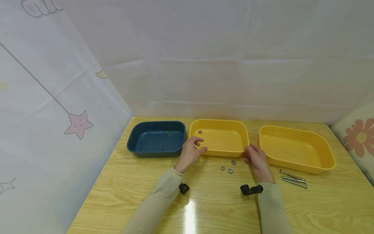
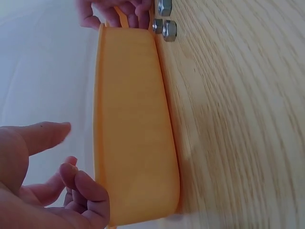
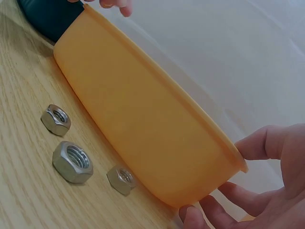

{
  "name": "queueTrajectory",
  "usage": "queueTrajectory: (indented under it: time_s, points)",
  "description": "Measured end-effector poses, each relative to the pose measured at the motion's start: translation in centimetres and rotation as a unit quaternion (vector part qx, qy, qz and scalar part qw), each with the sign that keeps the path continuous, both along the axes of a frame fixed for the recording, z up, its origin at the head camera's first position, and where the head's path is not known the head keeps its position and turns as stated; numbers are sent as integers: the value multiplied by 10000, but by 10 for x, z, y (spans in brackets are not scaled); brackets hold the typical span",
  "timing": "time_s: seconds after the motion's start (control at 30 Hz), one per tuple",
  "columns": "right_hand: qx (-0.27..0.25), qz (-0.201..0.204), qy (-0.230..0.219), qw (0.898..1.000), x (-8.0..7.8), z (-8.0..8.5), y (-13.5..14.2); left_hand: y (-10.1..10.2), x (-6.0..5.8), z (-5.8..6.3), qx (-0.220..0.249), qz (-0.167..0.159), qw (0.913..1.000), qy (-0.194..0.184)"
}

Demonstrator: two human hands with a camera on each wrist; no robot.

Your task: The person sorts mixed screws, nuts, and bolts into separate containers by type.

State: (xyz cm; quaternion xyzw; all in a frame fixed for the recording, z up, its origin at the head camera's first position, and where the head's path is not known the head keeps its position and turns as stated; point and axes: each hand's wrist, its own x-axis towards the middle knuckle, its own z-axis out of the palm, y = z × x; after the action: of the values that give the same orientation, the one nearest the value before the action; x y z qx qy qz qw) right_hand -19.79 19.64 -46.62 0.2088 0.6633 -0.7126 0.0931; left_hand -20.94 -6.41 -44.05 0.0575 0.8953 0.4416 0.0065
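Note:
At the left front corner of the middle yellow tray is my left hand. Its thumb stands apart from the bent fingers, and nothing shows between them; in the left wrist view the fingertips lie close to the rim. My right hand grips the tray's right front corner, thumb on the rim and fingers lower against the end wall. Inside this tray, near its left end, lies one hex nut. Three more hex nuts lie on the table in front of it.
A dark blue tray with small thin screws stands at the left. Another yellow tray stands at the right, with several long bolts on the wooden table before it. Cloth walls enclose the table's back and sides.

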Motion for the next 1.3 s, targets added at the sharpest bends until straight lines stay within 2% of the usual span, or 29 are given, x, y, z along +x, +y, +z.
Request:
queueTrajectory:
  time_s: [0.17, 0.37, 0.57, 0.67, 0.8, 0.97, 1.03, 1.3]
  points:
    - [21, 9, 1, 10000, -1, 0, 1, 7, 4, 4, 301, -193, 9993, 116]
    - [-52, -4, 11, 10000, -1, 1, 2, 15, 10, 6, 551, -516, 9971, -9]
    - [-50, -19, 8, 10000, -2, 1, 2, 24, 20, 0, 639, -1197, 9902, -344]
    - [-25, -1, 3, 10000, -1, 2, 2, 28, 26, -4, 531, -1405, 9871, -548]
    - [-44, 38, 55, 10000, 0, 2, 2, 33, 30, -14, 359, -1459, 9862, -697]
    - [-55, 54, 107, 9999, 0, 1, 2, 38, 31, -28, -79, -1426, 9863, -829]
    - [-38, 47, 100, 9999, 0, 0, 2, 39, 30, -31, -237, -1376, 9862, -894]
    - [-71, 13, 36, 10000, 1, 1, 2, 44, 31, -35, -331, -1137, 9866, -1124]
